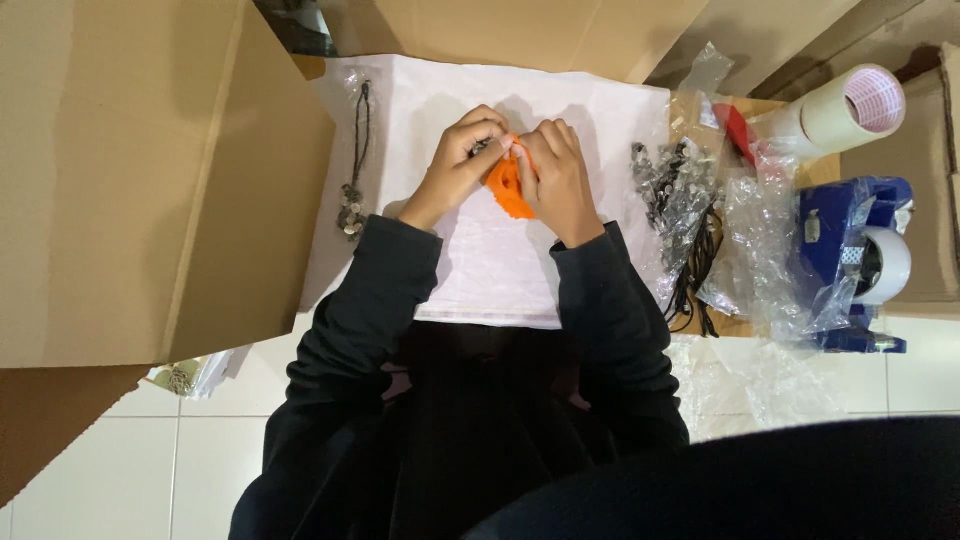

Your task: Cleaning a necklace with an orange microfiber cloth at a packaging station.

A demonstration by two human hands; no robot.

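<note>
We pinched an orange pouch (pixel 508 187) between both hands, left hand (pixel 458 160) and right hand (pixel 556 175) together over the white sheet (pixel 500 270); metal trinkets (pixel 672 185) lay at three o'clock.

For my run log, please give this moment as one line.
left hand: pinching orange fabric piece | right hand: holding same piece | surface: white plastic sheet

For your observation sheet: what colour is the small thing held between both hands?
Bright orange, seen best in the head view.
</note>
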